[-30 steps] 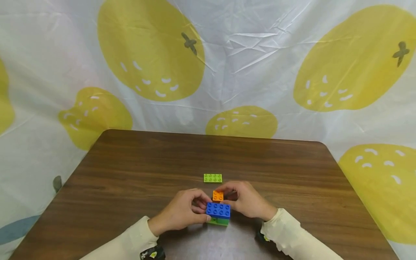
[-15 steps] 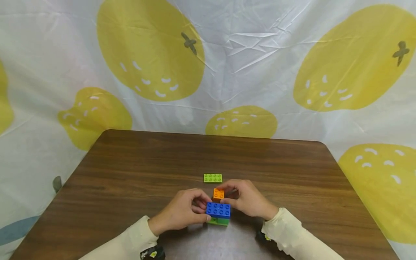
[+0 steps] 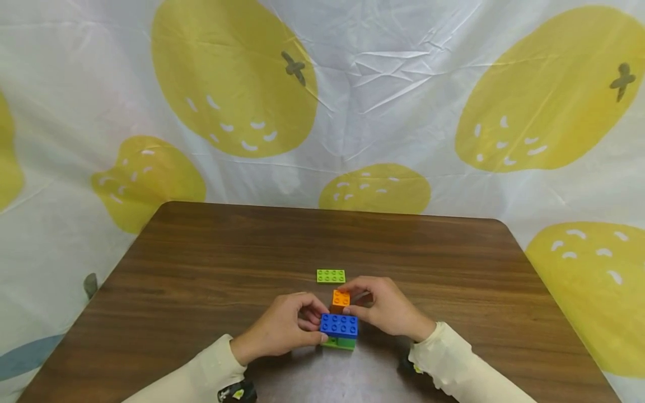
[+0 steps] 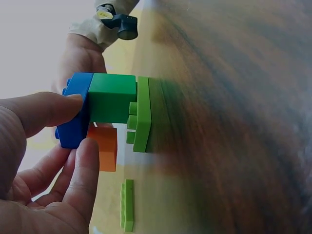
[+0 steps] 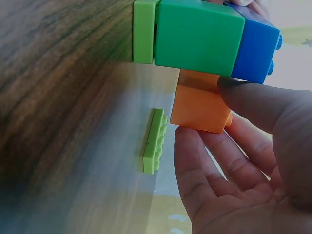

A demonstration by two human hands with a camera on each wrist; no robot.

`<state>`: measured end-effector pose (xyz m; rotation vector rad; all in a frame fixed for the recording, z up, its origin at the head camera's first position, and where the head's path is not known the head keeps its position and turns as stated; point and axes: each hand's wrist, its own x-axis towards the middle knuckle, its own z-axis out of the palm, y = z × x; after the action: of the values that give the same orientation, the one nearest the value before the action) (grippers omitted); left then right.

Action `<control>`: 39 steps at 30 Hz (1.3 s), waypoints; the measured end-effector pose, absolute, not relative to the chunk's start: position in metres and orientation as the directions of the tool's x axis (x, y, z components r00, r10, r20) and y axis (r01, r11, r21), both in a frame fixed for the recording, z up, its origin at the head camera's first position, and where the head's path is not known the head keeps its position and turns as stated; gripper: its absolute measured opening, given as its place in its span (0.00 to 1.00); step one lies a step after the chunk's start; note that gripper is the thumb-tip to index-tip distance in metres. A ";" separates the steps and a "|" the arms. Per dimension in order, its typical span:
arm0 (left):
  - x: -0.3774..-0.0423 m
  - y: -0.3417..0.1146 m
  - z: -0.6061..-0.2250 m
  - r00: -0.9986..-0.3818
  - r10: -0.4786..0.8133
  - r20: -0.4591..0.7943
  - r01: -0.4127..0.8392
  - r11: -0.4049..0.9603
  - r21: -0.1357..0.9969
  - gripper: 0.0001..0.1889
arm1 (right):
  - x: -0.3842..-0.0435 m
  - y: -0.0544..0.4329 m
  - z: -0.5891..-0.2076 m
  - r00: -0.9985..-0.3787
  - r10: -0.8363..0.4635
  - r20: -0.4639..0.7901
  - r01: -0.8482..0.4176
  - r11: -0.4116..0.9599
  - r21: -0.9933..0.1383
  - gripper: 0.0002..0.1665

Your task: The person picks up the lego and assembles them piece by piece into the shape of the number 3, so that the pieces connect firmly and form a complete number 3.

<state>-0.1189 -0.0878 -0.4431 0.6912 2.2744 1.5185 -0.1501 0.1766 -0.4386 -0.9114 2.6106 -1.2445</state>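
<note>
My left hand (image 3: 282, 329) grips a blue building brick (image 3: 339, 324) at its left end, thumb on the near side and fingers on the far side. Beneath the blue brick are a green brick (image 4: 112, 97) and a flat lime brick (image 4: 143, 117), stacked, with several lime studs uncovered. My right hand (image 3: 390, 308) pinches a small orange brick (image 5: 201, 105) between thumb and fingertips. The orange brick is just behind the stack, above the tabletop, its studs facing up. In the left wrist view its upper part is partly hidden by a left finger.
A second flat lime brick (image 3: 331, 276) lies studs-up on the brown wooden table (image 3: 242, 246), beyond the hands. Behind the table hangs a white cloth (image 3: 378, 117) with yellow fruit prints.
My right hand has lifted the orange brick a little and shifted it slightly away and to the right. The left hand and the stack have stayed in place.
</note>
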 end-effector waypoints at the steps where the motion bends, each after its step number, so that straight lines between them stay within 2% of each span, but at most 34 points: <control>1: -0.119 -0.088 -0.443 -0.831 0.556 0.005 0.218 0.317 0.923 0.18 | -0.149 0.177 -0.437 -0.815 -0.560 0.152 -0.470 0.484 -0.738 0.20; 19: -0.121 -0.090 -0.442 -0.833 0.553 0.011 0.219 0.312 0.925 0.18 | -0.139 0.186 -0.408 -0.827 -0.521 0.211 -0.493 0.493 -0.716 0.21; 39: -0.118 -0.090 -0.441 -0.829 0.559 0.001 0.210 0.310 0.927 0.18 | -0.121 0.185 -0.394 -0.805 -0.517 0.292 -0.545 0.448 -0.709 0.20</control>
<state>-0.1184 -0.0896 -0.4413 0.6913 2.2608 1.5257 -0.1208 0.1849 -0.3944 -0.9901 2.7014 -1.3419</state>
